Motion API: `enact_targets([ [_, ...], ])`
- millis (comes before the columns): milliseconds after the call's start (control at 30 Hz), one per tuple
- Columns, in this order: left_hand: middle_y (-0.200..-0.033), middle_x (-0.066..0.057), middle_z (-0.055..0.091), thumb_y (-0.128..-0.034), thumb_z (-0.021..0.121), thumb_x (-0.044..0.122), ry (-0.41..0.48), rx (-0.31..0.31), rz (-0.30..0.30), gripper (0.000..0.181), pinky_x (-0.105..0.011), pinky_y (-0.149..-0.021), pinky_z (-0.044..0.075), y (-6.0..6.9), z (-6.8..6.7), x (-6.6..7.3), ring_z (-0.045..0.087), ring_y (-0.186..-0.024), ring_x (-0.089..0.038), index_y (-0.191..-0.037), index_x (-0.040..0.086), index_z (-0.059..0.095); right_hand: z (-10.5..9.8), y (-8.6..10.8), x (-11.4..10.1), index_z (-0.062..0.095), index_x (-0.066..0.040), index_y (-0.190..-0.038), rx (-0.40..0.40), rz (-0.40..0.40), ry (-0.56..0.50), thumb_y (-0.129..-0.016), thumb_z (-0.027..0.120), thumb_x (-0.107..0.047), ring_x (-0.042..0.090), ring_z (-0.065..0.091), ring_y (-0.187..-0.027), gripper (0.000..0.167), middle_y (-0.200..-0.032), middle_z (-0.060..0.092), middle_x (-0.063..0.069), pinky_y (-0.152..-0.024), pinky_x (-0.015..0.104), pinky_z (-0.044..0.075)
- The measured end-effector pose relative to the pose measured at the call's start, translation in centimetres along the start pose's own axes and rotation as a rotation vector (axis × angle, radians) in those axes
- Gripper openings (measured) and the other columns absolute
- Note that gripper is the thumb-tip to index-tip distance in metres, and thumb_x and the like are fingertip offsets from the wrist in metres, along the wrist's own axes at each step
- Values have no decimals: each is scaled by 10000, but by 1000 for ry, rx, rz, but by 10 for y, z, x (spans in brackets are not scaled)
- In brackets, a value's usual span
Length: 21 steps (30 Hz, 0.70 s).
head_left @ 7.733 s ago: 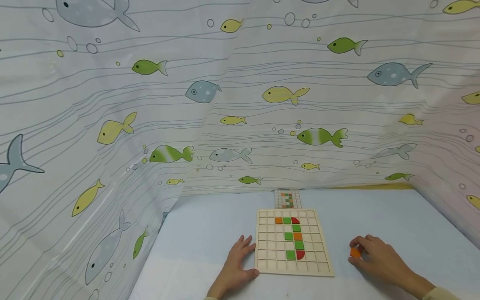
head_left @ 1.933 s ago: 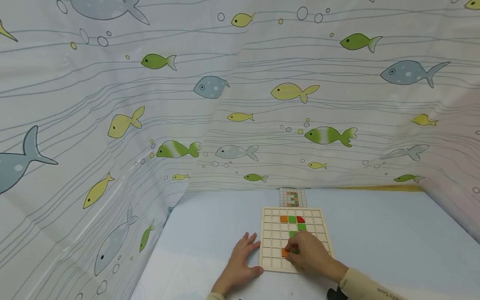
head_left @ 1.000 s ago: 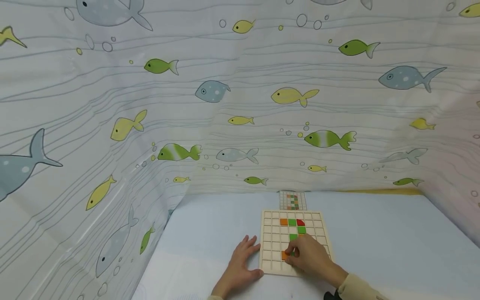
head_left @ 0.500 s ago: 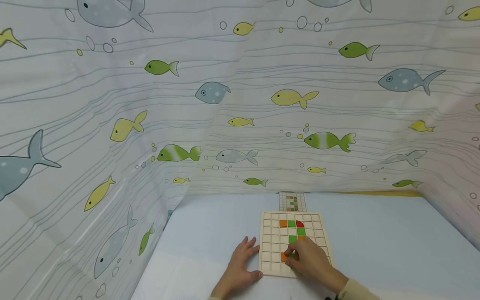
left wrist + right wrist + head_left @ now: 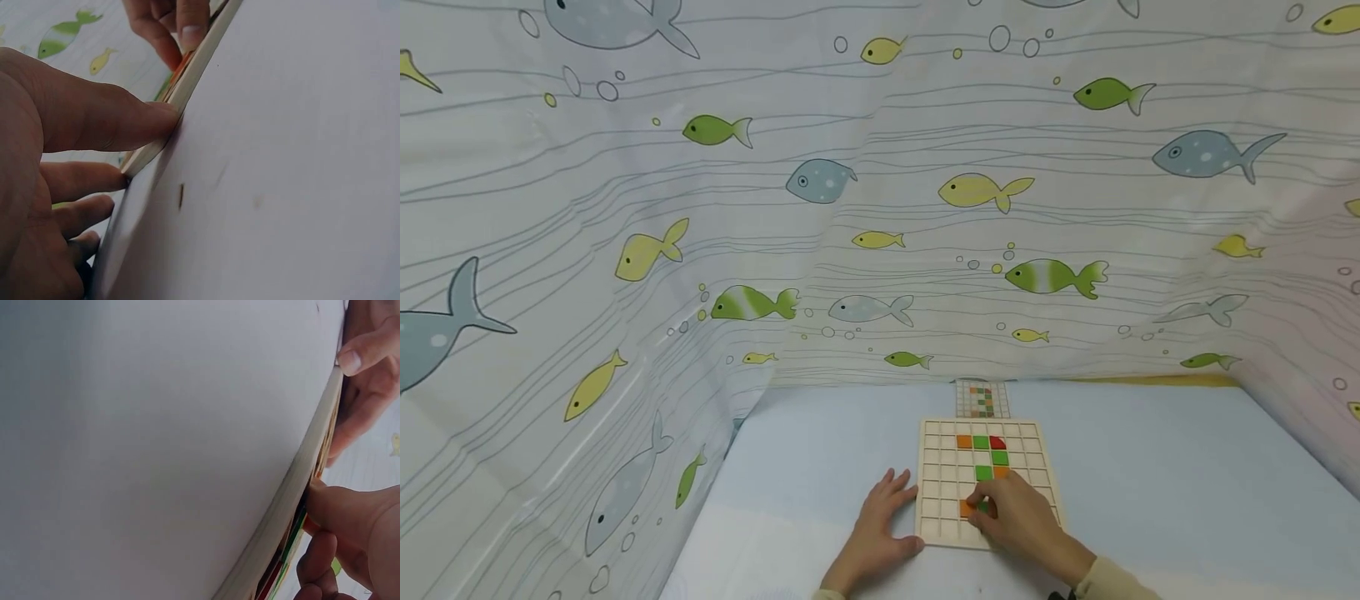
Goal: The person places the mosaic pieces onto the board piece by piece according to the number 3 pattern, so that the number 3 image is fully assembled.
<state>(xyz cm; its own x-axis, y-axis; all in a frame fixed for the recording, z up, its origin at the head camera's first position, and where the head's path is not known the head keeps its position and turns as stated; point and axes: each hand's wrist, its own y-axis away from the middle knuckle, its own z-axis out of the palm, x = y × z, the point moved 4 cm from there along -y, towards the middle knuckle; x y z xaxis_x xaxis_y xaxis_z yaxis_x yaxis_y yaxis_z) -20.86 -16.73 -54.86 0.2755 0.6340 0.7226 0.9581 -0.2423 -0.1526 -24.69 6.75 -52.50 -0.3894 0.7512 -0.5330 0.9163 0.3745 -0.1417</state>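
A light wooden grid board (image 5: 940, 479) lies on the table, bearing green, orange and red tiles in its cells. My right hand (image 5: 1026, 517) is over its lower part, thumb and forefinger pinching an orange tile (image 5: 966, 508) that sits at a cell in the lower row, left of a partly covered green tile (image 5: 983, 507). Other tiles beneath this hand are hidden. My left hand (image 5: 876, 529) rests at the board's left side, fingers spread; in the left wrist view its thumb (image 5: 144, 122) touches the board's edge (image 5: 200, 69).
Behind the board lies a small pattern card (image 5: 982, 400) showing a grid with coloured squares. The pale table (image 5: 1157, 483) stretches to both sides. A white sheet printed with fish (image 5: 880, 275) hangs around the back and sides. A dark object (image 5: 1057, 595) shows near the right wrist.
Since the earliest frame, my right hand has brought an orange tile from the right of the board onto its lower row. Over the last two seconds both hands have barely moved.
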Motion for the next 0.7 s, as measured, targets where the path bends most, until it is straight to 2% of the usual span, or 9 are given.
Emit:
enact_targets([
  [200, -1648, -162, 473, -740, 821, 231, 2, 1, 2, 745, -745, -1255, 196, -2, 0, 0, 305, -1566, -506, -1432, 35, 630, -1, 2, -1, 830, -248, -928, 27, -10, 8, -829, 888, -251, 41, 412, -656, 115, -636, 482, -155, -502, 193, 346],
  [400, -1633, -188, 484, -743, 826, 248, 1, 3, 33, 739, -752, -1243, 214, -3, 1, -1, 320, -1549, -530, -1423, 31, 636, 0, 0, 2, 837, -236, -960, 0, -20, 0, -845, 873, -258, 46, 416, -652, 123, -625, 486, -153, -505, 196, 345],
  [567, -1635, -181, 484, -746, 824, 258, -14, 1, 34, 738, -755, -1241, 217, -4, -2, -3, 322, -1551, -524, -1425, 37, 635, -3, -5, 6, 839, -193, -1037, -80, -102, -55, -872, 851, -265, 39, 428, -670, 180, -621, 501, -160, -546, 202, 342],
  [700, -1634, -192, 481, -762, 817, 265, -4, -15, 35, 749, -764, -1240, 208, -4, -6, -3, 307, -1552, -537, -1441, 24, 613, -9, -7, 11, 805, -133, -1192, -132, -185, -115, -897, 833, -267, 29, 433, -718, 325, -692, 517, -169, -591, 206, 345],
])
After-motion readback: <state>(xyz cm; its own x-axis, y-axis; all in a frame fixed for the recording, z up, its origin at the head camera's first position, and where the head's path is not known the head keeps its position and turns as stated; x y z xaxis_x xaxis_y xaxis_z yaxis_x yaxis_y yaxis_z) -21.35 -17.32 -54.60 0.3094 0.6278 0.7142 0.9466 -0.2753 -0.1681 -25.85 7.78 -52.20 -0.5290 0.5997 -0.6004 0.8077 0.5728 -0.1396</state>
